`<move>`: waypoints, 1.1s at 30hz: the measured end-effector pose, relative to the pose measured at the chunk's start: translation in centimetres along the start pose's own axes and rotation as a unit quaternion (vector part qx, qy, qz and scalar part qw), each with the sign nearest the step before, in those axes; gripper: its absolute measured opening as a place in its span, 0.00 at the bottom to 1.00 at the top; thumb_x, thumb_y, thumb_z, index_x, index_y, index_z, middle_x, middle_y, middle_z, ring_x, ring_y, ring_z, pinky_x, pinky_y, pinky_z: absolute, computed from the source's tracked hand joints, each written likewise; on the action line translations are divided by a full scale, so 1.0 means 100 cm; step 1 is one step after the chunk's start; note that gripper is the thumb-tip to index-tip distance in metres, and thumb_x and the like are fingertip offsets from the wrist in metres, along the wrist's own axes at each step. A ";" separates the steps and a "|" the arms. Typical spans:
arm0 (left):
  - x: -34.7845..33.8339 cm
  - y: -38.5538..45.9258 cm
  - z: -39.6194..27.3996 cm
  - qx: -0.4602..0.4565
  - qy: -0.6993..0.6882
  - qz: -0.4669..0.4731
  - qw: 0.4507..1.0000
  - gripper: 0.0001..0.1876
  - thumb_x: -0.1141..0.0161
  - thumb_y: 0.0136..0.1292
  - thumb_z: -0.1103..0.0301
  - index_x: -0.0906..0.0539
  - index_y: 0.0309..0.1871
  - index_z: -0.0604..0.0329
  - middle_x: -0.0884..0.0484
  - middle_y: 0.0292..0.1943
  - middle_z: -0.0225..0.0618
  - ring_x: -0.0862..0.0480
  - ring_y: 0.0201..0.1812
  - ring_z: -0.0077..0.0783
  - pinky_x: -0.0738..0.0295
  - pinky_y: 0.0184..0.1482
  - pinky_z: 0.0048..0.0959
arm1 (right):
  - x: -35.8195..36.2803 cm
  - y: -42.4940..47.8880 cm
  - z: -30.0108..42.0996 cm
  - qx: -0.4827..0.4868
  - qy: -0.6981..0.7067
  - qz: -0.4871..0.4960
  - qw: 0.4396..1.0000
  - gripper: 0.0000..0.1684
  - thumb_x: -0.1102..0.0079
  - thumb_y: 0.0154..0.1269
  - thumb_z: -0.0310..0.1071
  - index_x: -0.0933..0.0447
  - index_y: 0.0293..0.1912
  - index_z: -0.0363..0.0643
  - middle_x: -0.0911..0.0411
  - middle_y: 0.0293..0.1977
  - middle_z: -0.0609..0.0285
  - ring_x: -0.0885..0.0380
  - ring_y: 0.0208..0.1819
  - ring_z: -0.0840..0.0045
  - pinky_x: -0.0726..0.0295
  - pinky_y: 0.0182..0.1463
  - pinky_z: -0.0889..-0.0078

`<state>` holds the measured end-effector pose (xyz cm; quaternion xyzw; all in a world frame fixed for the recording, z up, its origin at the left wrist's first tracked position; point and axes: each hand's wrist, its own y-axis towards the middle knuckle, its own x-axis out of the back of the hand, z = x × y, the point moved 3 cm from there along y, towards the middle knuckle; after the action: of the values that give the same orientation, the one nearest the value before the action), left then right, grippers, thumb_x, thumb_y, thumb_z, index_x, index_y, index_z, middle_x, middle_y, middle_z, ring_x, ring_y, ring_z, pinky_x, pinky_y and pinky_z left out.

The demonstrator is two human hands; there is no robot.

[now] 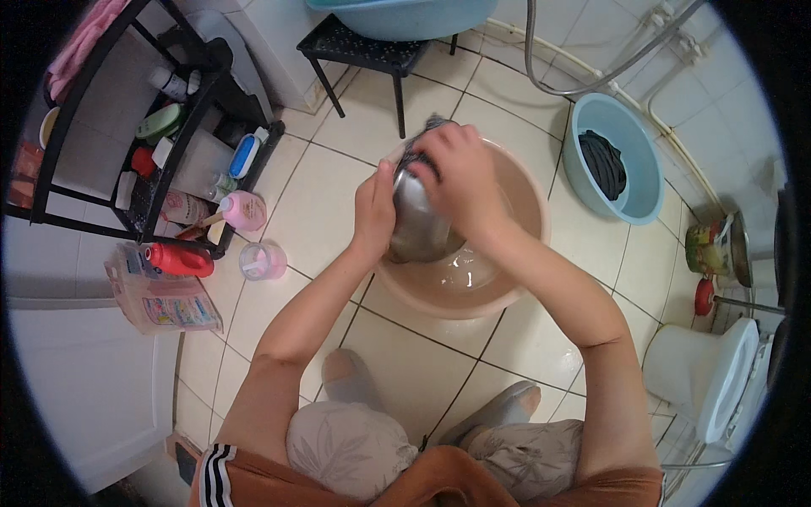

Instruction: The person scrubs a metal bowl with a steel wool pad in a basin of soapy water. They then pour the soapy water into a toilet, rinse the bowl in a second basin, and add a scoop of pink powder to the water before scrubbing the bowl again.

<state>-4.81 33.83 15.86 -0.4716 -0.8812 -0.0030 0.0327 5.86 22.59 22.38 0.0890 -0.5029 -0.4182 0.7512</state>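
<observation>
Over a pale pink plastic basin (pixel 459 310) of water, my two hands hold a shiny metal bowl (pixel 418 222) tilted up. My left hand (pixel 375 209) grips the bowl's left side, its thumb near the upper rim. My right hand (pixel 459 171) presses a dark grey cloth or scrubber (pixel 433 123) on the bowl's upper part; its exact kind cannot be told. The bowl's lower edge is inside the basin, near the water. The fingertips of my left hand are partly hidden behind the bowl.
A blue basin (pixel 580 199) with dark cloth (pixel 602 166) stands at the right. A black stool (pixel 361 51) bears another blue basin (pixel 412 19). Left are a black shelf rack (pixel 89 198), a red bottle (pixel 180 260) and a clear cup (pixel 263 261). A toilet (pixel 690 374) stands lower right.
</observation>
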 end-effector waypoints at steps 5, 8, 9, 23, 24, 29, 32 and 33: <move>-0.006 -0.004 0.005 0.025 -0.069 -0.036 0.997 0.31 0.64 0.81 0.45 0.19 0.44 0.66 0.21 0.37 0.29 0.27 0.40 0.21 0.30 0.46 0.24 | -0.011 0.021 -0.037 -0.080 -0.032 0.014 0.996 0.08 0.33 0.59 0.35 0.17 0.36 0.42 0.22 0.41 0.53 0.26 0.46 0.55 0.23 0.50 0.54; -0.009 -0.004 0.001 -0.005 -0.062 -0.048 0.997 0.32 0.64 0.81 0.44 0.19 0.43 0.65 0.21 0.37 0.29 0.27 0.39 0.22 0.30 0.45 0.25 | -0.013 0.025 -0.052 -0.105 -0.035 0.011 0.994 0.07 0.32 0.59 0.35 0.15 0.35 0.43 0.21 0.40 0.54 0.26 0.46 0.55 0.23 0.50 0.55; -0.008 -0.005 0.003 -0.014 -0.060 -0.053 0.997 0.32 0.65 0.81 0.44 0.19 0.42 0.65 0.21 0.36 0.29 0.27 0.39 0.22 0.30 0.45 0.25 | -0.015 0.021 -0.048 -0.103 -0.028 0.021 0.994 0.07 0.32 0.59 0.36 0.15 0.35 0.43 0.21 0.39 0.54 0.26 0.46 0.56 0.23 0.50 0.55; 0.005 -0.001 0.021 0.006 -0.071 -0.041 0.997 0.36 0.65 0.80 0.41 0.18 0.45 0.70 0.19 0.37 0.32 0.25 0.40 0.24 0.27 0.46 0.27 | -0.027 0.024 -0.042 -0.064 -0.027 0.022 0.997 0.08 0.33 0.58 0.38 0.14 0.33 0.45 0.21 0.40 0.57 0.26 0.46 0.57 0.22 0.49 0.56; 0.004 0.001 0.016 0.012 -0.087 -0.037 0.995 0.37 0.66 0.80 0.41 0.18 0.46 0.70 0.19 0.38 0.33 0.25 0.40 0.24 0.27 0.46 0.27 | -0.024 0.019 -0.023 -0.002 -0.019 0.017 1.000 0.07 0.32 0.56 0.37 0.14 0.32 0.46 0.21 0.39 0.59 0.26 0.45 0.59 0.22 0.47 0.58; 0.005 0.006 0.028 0.047 -0.141 -0.042 0.988 0.42 0.70 0.76 0.33 0.20 0.53 0.68 0.18 0.45 0.34 0.22 0.44 0.26 0.26 0.51 0.28 | -0.026 0.005 0.009 0.049 -0.049 0.049 0.996 0.06 0.32 0.56 0.35 0.15 0.34 0.45 0.22 0.40 0.61 0.26 0.46 0.61 0.22 0.47 0.60; -0.007 0.004 0.009 0.085 -0.224 0.033 0.970 0.46 0.73 0.71 0.25 0.21 0.53 0.63 0.17 0.46 0.33 0.20 0.48 0.28 0.25 0.53 0.29 | -0.020 0.011 -0.014 -0.004 -0.050 0.032 0.998 0.06 0.32 0.57 0.35 0.16 0.33 0.44 0.22 0.39 0.61 0.26 0.45 0.60 0.22 0.46 0.60; -0.005 0.007 0.007 0.092 -0.241 0.045 0.965 0.47 0.74 0.70 0.24 0.20 0.53 0.62 0.17 0.46 0.33 0.20 0.48 0.29 0.25 0.54 0.30 | -0.022 0.017 -0.017 -0.011 -0.039 0.020 0.999 0.06 0.32 0.57 0.35 0.16 0.33 0.44 0.22 0.39 0.60 0.26 0.45 0.60 0.22 0.46 0.59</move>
<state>-4.00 33.83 15.09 -0.4920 -0.8376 0.1935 -0.1372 7.91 24.73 21.04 0.0539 -0.5292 -0.4119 0.7399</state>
